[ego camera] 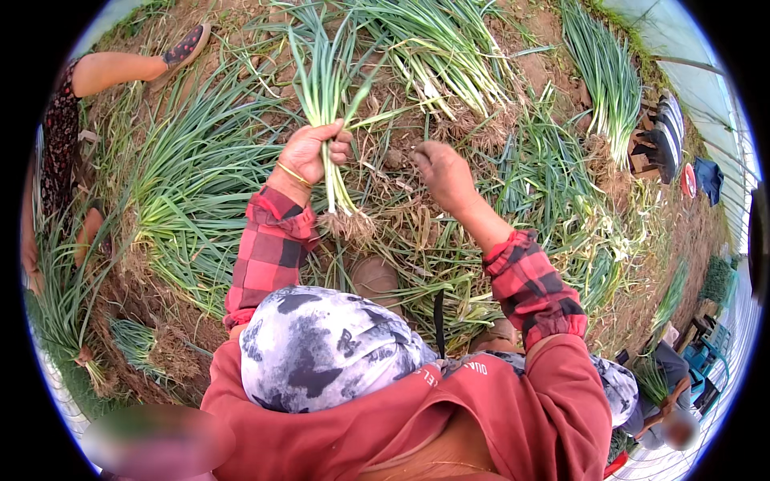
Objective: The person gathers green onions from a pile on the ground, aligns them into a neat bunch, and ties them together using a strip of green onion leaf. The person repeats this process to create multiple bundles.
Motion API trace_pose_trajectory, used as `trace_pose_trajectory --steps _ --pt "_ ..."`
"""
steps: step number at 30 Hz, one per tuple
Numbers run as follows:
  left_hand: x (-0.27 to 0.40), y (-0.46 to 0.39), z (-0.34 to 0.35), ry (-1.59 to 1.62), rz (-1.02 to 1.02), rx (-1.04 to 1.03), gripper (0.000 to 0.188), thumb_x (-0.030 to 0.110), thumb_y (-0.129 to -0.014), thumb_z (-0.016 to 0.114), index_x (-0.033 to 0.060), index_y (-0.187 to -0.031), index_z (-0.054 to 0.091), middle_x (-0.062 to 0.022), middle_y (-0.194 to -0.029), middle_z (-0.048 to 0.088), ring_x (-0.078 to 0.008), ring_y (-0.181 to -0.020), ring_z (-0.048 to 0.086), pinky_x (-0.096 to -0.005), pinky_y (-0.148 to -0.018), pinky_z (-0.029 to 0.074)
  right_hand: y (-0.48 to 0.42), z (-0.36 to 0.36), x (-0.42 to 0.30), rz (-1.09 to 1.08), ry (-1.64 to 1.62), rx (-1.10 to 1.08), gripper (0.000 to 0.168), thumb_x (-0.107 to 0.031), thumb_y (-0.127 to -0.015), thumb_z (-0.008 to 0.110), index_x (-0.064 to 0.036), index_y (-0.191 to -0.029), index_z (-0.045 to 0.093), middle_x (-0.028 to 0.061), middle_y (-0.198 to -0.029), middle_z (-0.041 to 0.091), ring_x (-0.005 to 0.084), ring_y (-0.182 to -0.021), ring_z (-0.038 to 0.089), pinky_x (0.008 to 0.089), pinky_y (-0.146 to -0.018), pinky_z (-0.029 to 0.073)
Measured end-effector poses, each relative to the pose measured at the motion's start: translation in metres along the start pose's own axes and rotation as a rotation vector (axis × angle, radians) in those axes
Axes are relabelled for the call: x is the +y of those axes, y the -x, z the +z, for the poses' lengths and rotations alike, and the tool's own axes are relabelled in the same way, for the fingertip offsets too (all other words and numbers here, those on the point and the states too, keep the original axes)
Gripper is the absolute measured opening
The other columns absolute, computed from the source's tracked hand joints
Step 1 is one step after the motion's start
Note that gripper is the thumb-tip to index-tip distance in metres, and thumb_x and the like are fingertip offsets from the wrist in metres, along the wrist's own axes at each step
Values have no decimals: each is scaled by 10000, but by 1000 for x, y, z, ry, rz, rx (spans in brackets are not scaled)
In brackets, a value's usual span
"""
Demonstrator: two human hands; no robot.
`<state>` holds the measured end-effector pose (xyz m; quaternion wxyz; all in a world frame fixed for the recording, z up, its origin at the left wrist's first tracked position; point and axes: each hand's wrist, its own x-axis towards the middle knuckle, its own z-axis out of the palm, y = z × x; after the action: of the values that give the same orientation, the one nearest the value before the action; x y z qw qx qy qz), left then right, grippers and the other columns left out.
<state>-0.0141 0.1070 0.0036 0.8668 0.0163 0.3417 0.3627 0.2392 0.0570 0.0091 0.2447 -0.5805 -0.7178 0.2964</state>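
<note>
My left hand (319,153) is closed around the pale stems of a small bunch of green onions (328,90), leaves towards the top and soil-brown roots hanging below the fist. To its right, above the littered ground, my right hand (442,174) is apart from the bunch, its fingers curled together; whether something small is between the fingertips cannot be told. Beyond the hands lies a pile of green onions (457,66) with roots facing me. A larger heap of unsorted green onions (192,180) spreads at the left. Stripped leaves (541,174) lie to the right.
Another bundle of green onions (607,78) lies at the upper right beside a striped item (668,135). One person's shoe (187,45) and leg are at the upper left. Another person sits at the lower right near a blue-green cart (713,355). My shoe (374,278) stands among loose leaves.
</note>
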Motion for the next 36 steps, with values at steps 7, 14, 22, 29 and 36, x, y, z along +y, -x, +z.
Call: trace_pose_trajectory --steps 7,14,22,29,36 --pt "94 74 71 225 507 -511 434 190 -939 484 -85 -1240 335 -10 -732 367 -84 -586 364 -183 -447 317 -90 -48 82 440 630 -9 462 -353 -780 650 -15 -1070 525 155 -1053 595 366 -926 599 449 -807 467" --pt "33 9 14 184 220 -140 295 174 -860 610 -11 -1076 533 47 -585 352 -92 -569 370 -225 -506 329 -95 -104 20 338 -72 284 278 -294 -849 589 -23 -902 625 126 -685 606 245 -618 568 368 -604 442" --pt "-29 -19 10 245 135 35 166 204 -886 577 46 -928 548 27 -613 408 -117 -607 431 -241 -511 373 -15 -59 3 338 -40 189 257 -247 -788 665 -49 -952 659 129 -756 639 223 -641 603 320 -614 467" --pt "-70 -23 43 -216 155 230 220 167 -757 732 49 -905 621 -20 -764 621 -111 -612 555 -231 -500 426 38 -4 -16 44 0 174 249 -116 -771 664 -26 -999 624 129 -863 638 272 -734 626 339 -635 500" --pt "-73 -29 32 -292 154 276 138 126 -795 685 65 -899 618 4 -739 605 -95 -620 550 -207 -454 400 40 23 -24 614 -939 38 259 -169 -846 610 23 -1020 599 47 -815 620 145 -698 572 268 -651 458"
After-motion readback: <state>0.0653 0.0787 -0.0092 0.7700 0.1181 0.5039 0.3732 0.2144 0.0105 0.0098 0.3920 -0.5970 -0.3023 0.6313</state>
